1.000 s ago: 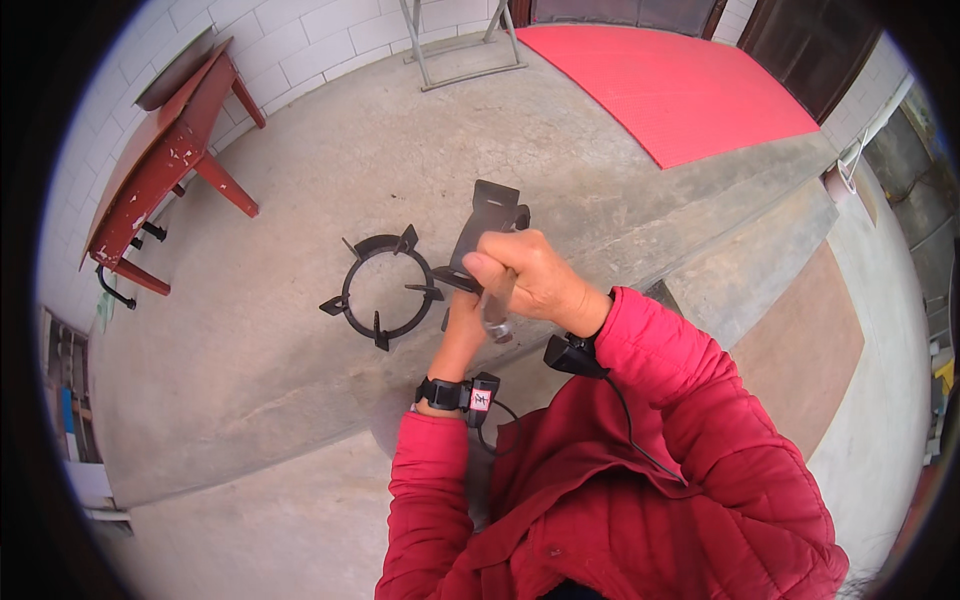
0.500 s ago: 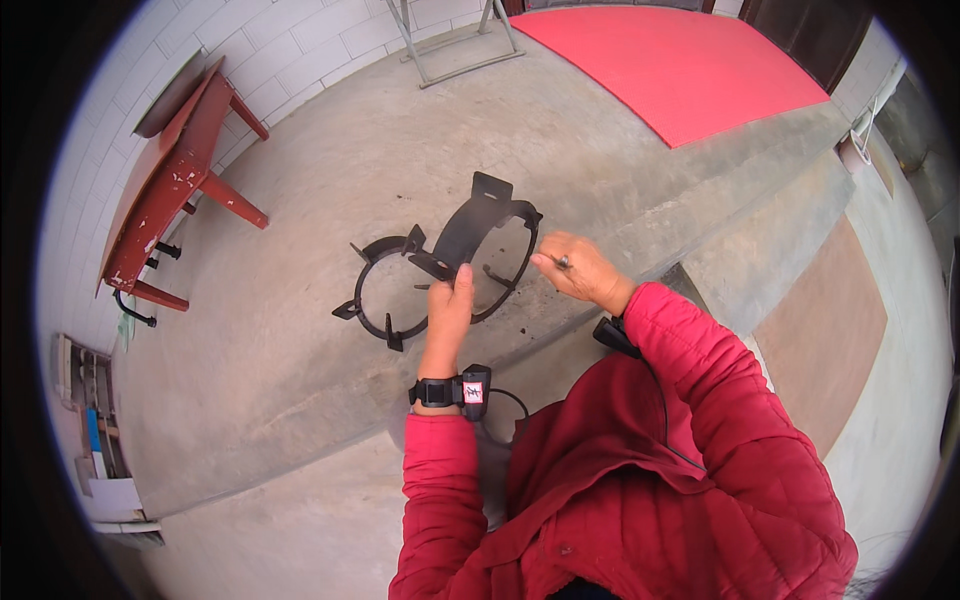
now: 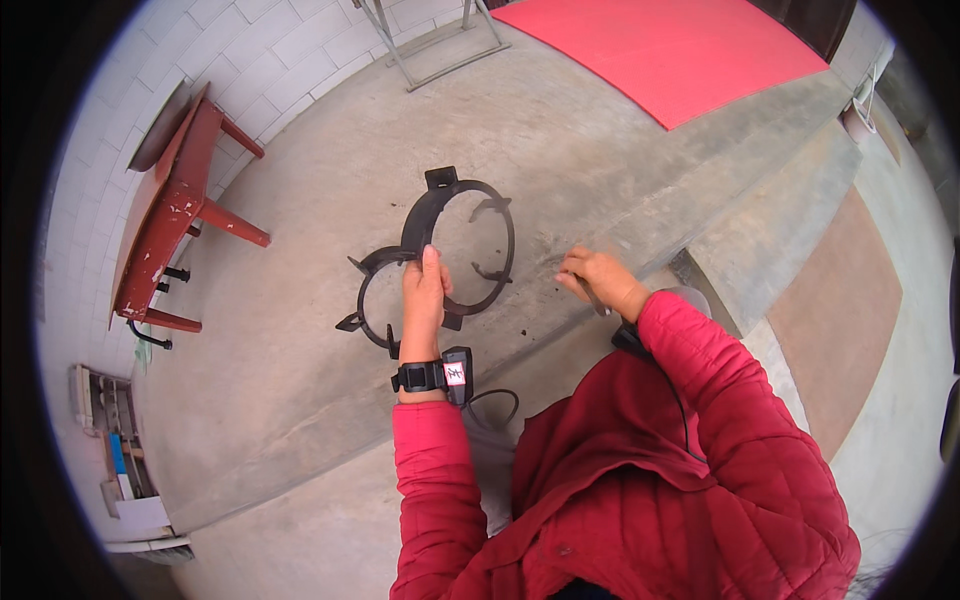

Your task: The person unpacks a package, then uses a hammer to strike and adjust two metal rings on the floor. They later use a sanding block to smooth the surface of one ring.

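My left hand (image 3: 425, 295) is closed on the rim of a black metal stove pot-support ring (image 3: 424, 218), tilted up on its side with its prongs pointing inward and outward. Behind my left wrist, a smaller black pot-support ring (image 3: 362, 290) lies on the floor, its prongs sticking up; part of it is hidden by the hand. To the right of the held ring and apart from it is my right hand (image 3: 608, 284), closed around a thin metal tool (image 3: 595, 300). Its kind is hard to make out, as the fingers cover most of it.
A worn red wooden table (image 3: 165, 240) stands along the white brick wall at left. Metal stand legs (image 3: 440, 75) and a red mat (image 3: 680, 60) are at the back. A low step edge (image 3: 330, 440) crosses the concrete floor. Dark crumbs (image 3: 524, 332) lie near the rings.
The held ring has shifted left and turned more upright with my left hand. My right hand has moved slightly right and down, away from the ring, its tool now pointing differently.
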Motion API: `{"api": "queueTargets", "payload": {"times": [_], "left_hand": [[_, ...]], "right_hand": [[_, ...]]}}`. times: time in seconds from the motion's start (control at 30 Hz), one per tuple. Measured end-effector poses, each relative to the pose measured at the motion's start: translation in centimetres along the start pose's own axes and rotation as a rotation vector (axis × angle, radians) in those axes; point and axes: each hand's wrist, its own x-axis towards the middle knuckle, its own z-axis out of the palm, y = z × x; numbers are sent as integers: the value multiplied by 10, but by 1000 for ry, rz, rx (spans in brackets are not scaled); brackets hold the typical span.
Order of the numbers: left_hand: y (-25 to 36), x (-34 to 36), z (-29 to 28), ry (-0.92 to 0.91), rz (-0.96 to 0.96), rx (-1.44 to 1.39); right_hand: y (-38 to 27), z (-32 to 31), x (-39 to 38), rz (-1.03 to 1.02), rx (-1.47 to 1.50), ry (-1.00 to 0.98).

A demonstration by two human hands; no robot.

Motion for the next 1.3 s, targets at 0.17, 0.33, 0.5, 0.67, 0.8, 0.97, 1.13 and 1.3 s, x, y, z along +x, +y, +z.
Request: {"api": "queueTargets", "payload": {"times": [0.17,0.33,0.5,0.67,0.8,0.97,1.13,1.3], "left_hand": [[11,-21,19,44,37,117],[25,-31,34,56,-20,-57],[33,-40,61,-8,-47,-10],[42,-61,117,-32,-31,81],[50,-81,160,9,-26,166],[54,-110,199,25,29,180],[65,-133,218,-16,103,223],[76,-156,233,10,93,240]], "right_hand": [[-29,-29,-72,-16,154,-56],[-33,-44,-109,34,123,-5],[-15,-53,-129,447,570,-176],[3,-78,-170,825,1349,-11],[-2,-104,-214,1129,1444,128],[-28,-149,-244,949,1416,100],[-60,-191,-249,337,1357,309],[-97,-205,-264,471,1120,144]]}}
